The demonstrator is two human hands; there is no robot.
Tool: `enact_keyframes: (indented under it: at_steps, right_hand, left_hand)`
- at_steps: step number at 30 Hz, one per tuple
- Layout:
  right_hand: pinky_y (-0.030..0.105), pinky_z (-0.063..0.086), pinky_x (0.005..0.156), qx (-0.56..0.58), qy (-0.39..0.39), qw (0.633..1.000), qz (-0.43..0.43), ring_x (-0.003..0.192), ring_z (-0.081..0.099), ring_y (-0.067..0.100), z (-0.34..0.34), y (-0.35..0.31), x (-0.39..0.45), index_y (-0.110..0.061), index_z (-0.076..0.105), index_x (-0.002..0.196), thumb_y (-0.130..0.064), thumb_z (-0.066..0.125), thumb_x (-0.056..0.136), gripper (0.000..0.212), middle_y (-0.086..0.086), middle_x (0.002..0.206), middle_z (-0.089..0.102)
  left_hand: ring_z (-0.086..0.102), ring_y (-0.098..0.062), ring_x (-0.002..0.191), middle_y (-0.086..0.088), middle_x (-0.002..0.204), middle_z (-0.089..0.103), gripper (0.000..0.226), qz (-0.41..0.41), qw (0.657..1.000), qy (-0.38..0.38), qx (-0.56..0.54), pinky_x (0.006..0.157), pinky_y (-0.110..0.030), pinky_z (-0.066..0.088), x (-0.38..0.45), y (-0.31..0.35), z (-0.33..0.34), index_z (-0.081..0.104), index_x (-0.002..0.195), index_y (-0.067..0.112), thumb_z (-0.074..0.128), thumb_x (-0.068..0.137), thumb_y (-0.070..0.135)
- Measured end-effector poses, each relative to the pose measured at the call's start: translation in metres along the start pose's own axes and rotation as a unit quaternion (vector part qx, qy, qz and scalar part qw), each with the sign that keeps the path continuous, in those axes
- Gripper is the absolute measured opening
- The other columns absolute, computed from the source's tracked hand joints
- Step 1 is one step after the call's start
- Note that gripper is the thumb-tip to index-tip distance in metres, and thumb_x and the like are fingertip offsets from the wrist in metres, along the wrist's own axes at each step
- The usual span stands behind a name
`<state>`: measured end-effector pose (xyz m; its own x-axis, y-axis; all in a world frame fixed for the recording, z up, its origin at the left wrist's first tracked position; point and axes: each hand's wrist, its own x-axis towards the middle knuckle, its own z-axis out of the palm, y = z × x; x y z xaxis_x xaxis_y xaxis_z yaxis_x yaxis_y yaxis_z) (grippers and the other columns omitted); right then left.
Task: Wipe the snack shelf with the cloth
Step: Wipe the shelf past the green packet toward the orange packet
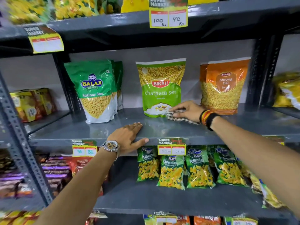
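The grey metal snack shelf runs across the middle of the head view. My right hand presses a striped black-and-white cloth flat on the shelf, right in front of the light green Bikaji chatpata sev bag. My left hand rests palm down on the shelf's front edge, fingers spread, thumb hooked under the lip, holding nothing. A watch is on the left wrist, coloured bands on the right.
Green Balaji Ratlami sev bags stand at the shelf's left, orange Bikaji Moong Dal bags at its right. Price tags hang from the front lip. Puffcorn packets fill the shelf below. Dark slotted uprights frame the bay.
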<state>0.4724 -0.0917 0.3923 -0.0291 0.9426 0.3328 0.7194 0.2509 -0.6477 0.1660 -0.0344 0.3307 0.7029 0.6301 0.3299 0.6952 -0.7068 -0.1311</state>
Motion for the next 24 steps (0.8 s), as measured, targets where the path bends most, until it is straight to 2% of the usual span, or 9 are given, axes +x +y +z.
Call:
enact_keyframes:
  at_steps: [3, 7, 10, 13, 16, 18, 19, 21, 24]
  right_hand:
    - [0.031, 0.044, 0.105, -0.033, -0.009, 0.999, 0.004, 0.115, 0.061, 0.011, 0.039, 0.003, 0.032, -0.018, 0.075, 0.109, -0.016, 0.078, 0.081, 0.029, 0.001, 0.123, 0.069]
    - [0.031, 0.043, 0.106, -0.048, 0.030, 0.998, 0.025, 0.126, 0.056, 0.020, 0.062, 0.017, 0.056, -0.019, 0.075, 0.110, -0.020, 0.075, 0.084, 0.026, 0.005, 0.130, 0.066]
    - [0.026, 0.036, 0.108, -0.036, -0.008, 0.999, 0.029, 0.132, 0.050, 0.019, 0.059, 0.013, 0.050, -0.015, 0.070, 0.117, -0.017, 0.071, 0.088, 0.030, 0.005, 0.136, 0.060]
    - [0.035, 0.042, 0.109, -0.022, -0.054, 0.998, 0.005, 0.124, 0.057, 0.016, 0.057, -0.004, 0.017, -0.020, 0.070, 0.117, -0.022, 0.070, 0.088, 0.030, 0.003, 0.129, 0.066]
    - [0.021, 0.048, 0.100, -0.033, -0.115, 0.993, -0.021, 0.109, 0.064, 0.007, 0.050, -0.028, -0.034, -0.025, 0.071, 0.116, -0.030, 0.071, 0.086, 0.031, -0.004, 0.118, 0.070]
    - [0.012, 0.046, 0.095, -0.025, -0.129, 0.991, -0.022, 0.105, 0.064, -0.002, 0.031, -0.036, -0.051, -0.026, 0.073, 0.112, -0.028, 0.072, 0.083, 0.029, -0.011, 0.114, 0.071]
    - [0.013, 0.045, 0.097, -0.012, -0.108, 0.994, -0.016, 0.106, 0.063, -0.005, 0.022, -0.035, -0.051, -0.026, 0.073, 0.111, -0.025, 0.073, 0.084, 0.028, -0.013, 0.115, 0.070]
    - [0.027, 0.042, 0.108, 0.000, -0.039, 0.999, 0.011, 0.108, 0.061, -0.002, 0.006, -0.021, -0.039, -0.023, 0.073, 0.112, -0.022, 0.073, 0.085, 0.027, -0.012, 0.118, 0.069]
    - [0.042, 0.039, 0.113, -0.018, -0.003, 0.999, 0.051, 0.111, 0.060, 0.008, 0.014, -0.004, -0.024, -0.020, 0.073, 0.110, -0.015, 0.073, 0.085, 0.026, -0.002, 0.120, 0.068]
  left_hand:
    - [0.040, -0.021, 0.143, -0.002, 0.160, 0.038, 0.094, -0.004, 1.000, 0.005, 0.002, 0.111, -0.040, 0.040, 0.001, -0.003, 0.005, 0.033, 0.155, 0.017, 0.022, 0.086, 0.081]
    - [0.039, -0.021, 0.144, -0.003, 0.160, 0.038, 0.099, -0.001, 1.000, 0.009, 0.007, 0.111, -0.040, 0.040, 0.002, -0.004, 0.007, 0.034, 0.154, 0.016, 0.018, 0.084, 0.083]
    - [0.040, -0.022, 0.143, -0.004, 0.159, 0.040, 0.097, 0.006, 1.000, 0.016, -0.002, 0.110, -0.039, 0.039, 0.002, -0.006, 0.008, 0.035, 0.154, 0.015, 0.022, 0.085, 0.082]
    - [0.040, -0.022, 0.143, -0.004, 0.159, 0.039, 0.096, 0.007, 1.000, 0.015, 0.001, 0.111, -0.040, 0.039, 0.001, -0.006, 0.009, 0.034, 0.154, 0.016, 0.022, 0.087, 0.082]
    - [0.040, -0.022, 0.143, -0.005, 0.159, 0.039, 0.092, 0.007, 1.000, 0.015, 0.000, 0.112, -0.040, 0.038, 0.000, -0.006, 0.010, 0.035, 0.154, 0.015, 0.025, 0.089, 0.080]
    - [0.041, -0.023, 0.142, -0.005, 0.158, 0.041, 0.092, 0.004, 1.000, 0.016, 0.003, 0.110, -0.041, 0.040, 0.000, -0.006, 0.009, 0.036, 0.153, 0.015, 0.025, 0.089, 0.080]
    - [0.042, -0.024, 0.142, -0.006, 0.158, 0.041, 0.092, 0.005, 1.000, 0.014, 0.005, 0.110, -0.041, 0.041, 0.000, -0.006, 0.009, 0.036, 0.153, 0.014, 0.024, 0.089, 0.080]
    - [0.042, -0.024, 0.142, -0.006, 0.158, 0.041, 0.093, 0.007, 1.000, 0.012, 0.008, 0.109, -0.041, 0.041, 0.001, -0.005, 0.008, 0.036, 0.153, 0.013, 0.024, 0.089, 0.080]
    - [0.040, -0.024, 0.143, -0.007, 0.159, 0.040, 0.093, 0.008, 1.000, 0.009, 0.007, 0.110, -0.041, 0.040, 0.001, -0.006, 0.009, 0.034, 0.154, 0.013, 0.023, 0.089, 0.080]
